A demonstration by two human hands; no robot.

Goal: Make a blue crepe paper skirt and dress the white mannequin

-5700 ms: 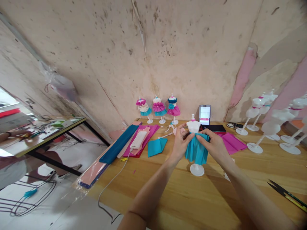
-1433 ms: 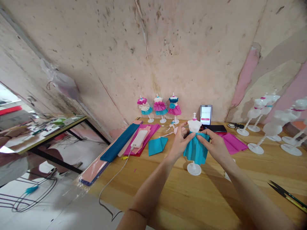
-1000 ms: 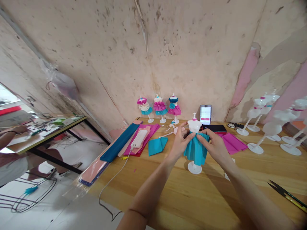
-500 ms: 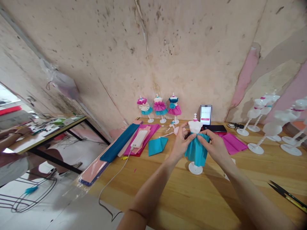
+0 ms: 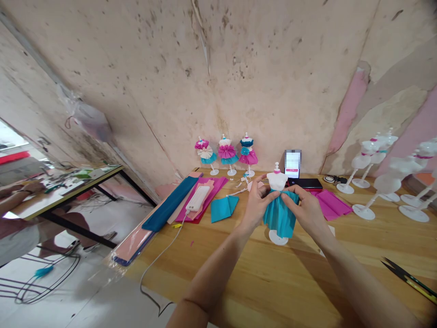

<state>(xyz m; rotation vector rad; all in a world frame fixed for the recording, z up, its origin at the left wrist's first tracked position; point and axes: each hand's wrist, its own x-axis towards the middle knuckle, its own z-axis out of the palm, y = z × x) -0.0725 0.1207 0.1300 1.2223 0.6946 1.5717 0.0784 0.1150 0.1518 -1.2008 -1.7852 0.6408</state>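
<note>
A small white mannequin [image 5: 276, 181] on a round foot stands on the wooden table between my hands, with a turquoise crepe-paper skirt [image 5: 279, 218] hanging in pleats from its waist. My left hand [image 5: 258, 200] pinches the skirt's top edge at the front, its fingers reaching behind the mannequin. From the other side, my right hand [image 5: 300, 203] is closed on the same waist edge, thumb and index fingertip close to the left thumb. Left of my hands lies a folded turquoise paper piece [image 5: 223, 208].
Three dressed mannequins [image 5: 227, 154] line the wall. Undressed mannequins [image 5: 370, 159] stand at right, near magenta paper [image 5: 331, 204] and scissors [image 5: 408, 278]. A phone [image 5: 292, 164] is propped at the back. A white power bank [image 5: 198, 198] with a cable rests on paper sheets. Someone sits at another table [image 5: 68, 196].
The mannequin has shifted very slightly, its foot a little higher in view. Both hands keep their pinch at the skirt's waist, nearly unmoved.
</note>
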